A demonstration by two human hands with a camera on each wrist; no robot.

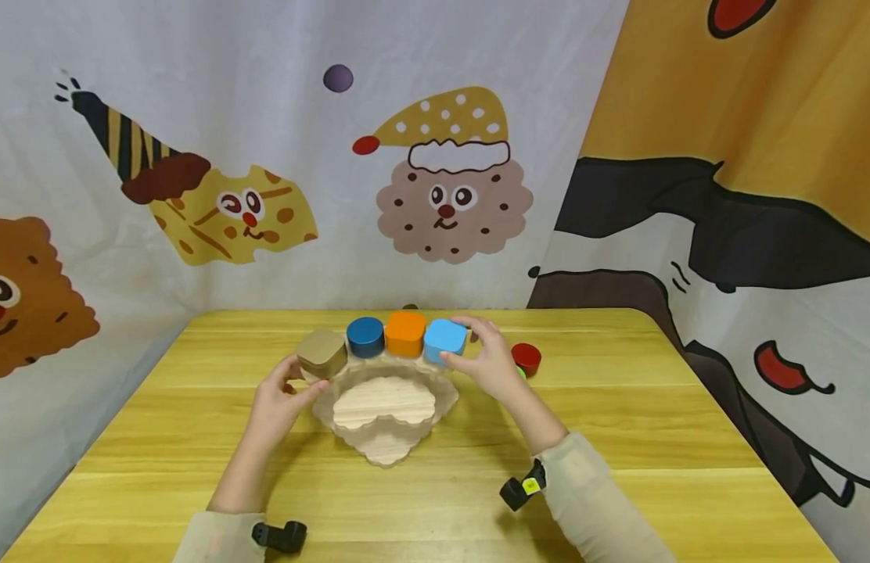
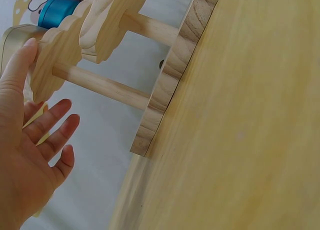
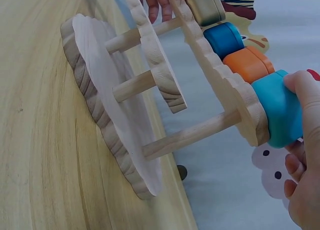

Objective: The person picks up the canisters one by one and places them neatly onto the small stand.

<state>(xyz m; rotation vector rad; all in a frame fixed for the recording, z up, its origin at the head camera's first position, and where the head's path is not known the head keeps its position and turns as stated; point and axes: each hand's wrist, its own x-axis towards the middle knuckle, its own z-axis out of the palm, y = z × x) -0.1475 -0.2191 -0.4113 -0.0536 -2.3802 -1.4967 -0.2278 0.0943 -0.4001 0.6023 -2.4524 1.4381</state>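
Observation:
A tiered wooden stand [image 1: 386, 452] with scalloped edges stands on the table. Along its top tier sit several small lidded tins: a gold tin [image 1: 322, 352] at the left end, a round dark blue tin [image 1: 365, 336], an orange tin [image 1: 405, 334] and a light blue tin [image 1: 445, 340] at the right end. My left hand [image 1: 276, 403] holds the gold tin at the tier's edge, thumb in front; its other fingers are loosely bent in the left wrist view. Between thumb and fingers, my right hand [image 1: 493, 366] grips the light blue tin, which touches the tier's end.
Behind my right hand are a round red tin [image 1: 526, 357] and a mostly hidden bright green thing [image 1: 521, 373]. The wooden table [image 1: 618, 438] ends at a curtain [image 1: 280, 94] printed with cartoon figures.

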